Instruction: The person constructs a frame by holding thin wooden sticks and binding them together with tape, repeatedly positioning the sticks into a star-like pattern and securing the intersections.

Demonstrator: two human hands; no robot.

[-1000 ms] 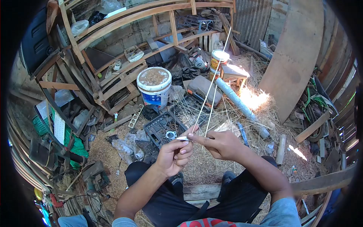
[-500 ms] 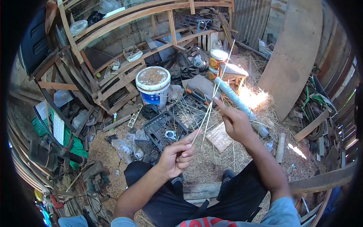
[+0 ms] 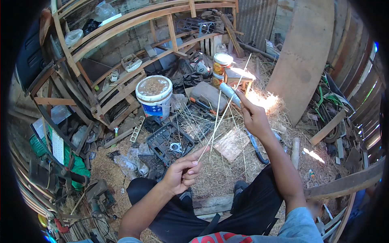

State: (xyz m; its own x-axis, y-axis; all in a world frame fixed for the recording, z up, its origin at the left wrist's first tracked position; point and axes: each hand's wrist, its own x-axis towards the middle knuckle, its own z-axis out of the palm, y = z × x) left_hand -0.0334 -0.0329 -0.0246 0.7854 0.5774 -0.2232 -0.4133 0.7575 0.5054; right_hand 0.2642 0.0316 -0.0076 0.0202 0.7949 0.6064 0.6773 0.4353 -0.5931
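Several thin pale strips (image 3: 219, 122) cross above the floor in front of me. My left hand (image 3: 183, 175) is closed on their lower ends, its index finger stretched along them. Higher up and to the right, my right hand (image 3: 254, 118) has its index finger extended beside the upper part of the strips and its other fingers curled; whether it pinches something is too small to tell. Behind that hand lies a grey-blue pipe (image 3: 229, 92), partly covered by it. A curved blue tool with a black end (image 3: 254, 145) shows below the right hand.
A white bucket (image 3: 154, 87), an open black tool case (image 3: 170, 142), a flat pale block (image 3: 231, 143) and stacked paint tins (image 3: 223, 64) stand or lie ahead. Wooden framing (image 3: 121, 30) rises at the left, a tall board (image 3: 302, 60) at the right. A beam (image 3: 344, 181) lies near my right elbow.
The view has shifted, moving the surroundings slightly left. My right hand's finger has moved up a little against the strips. The curved blue tool has come into sight below it.
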